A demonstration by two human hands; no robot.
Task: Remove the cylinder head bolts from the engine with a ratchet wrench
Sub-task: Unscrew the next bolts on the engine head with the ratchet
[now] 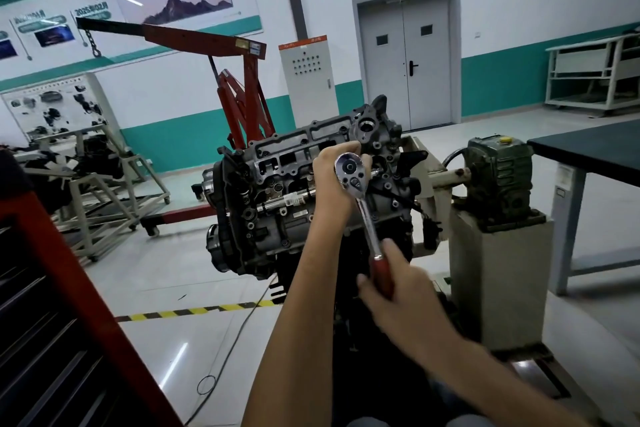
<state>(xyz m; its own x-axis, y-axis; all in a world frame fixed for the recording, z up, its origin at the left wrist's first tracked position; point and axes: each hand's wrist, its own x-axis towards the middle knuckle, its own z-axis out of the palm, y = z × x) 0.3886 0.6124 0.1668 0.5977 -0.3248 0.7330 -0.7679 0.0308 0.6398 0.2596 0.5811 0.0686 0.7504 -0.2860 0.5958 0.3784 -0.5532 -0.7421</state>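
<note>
— How are the hands placed?
— The left hand (332, 180) reaches up, fingers curled round the round chrome head of the ratchet wrench (366, 215). The right hand (398, 291) grips its red handle lower down.
— And the wrench?
— Its head is against the right end of the engine (277, 184), rough dark cast metal mounted on a beige stand (498, 274). The bolt beneath is hidden.

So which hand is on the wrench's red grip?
The right hand, nearer the camera, grips the ratchet wrench by its red handle; the left hand holds its chrome head at the engine.
</note>
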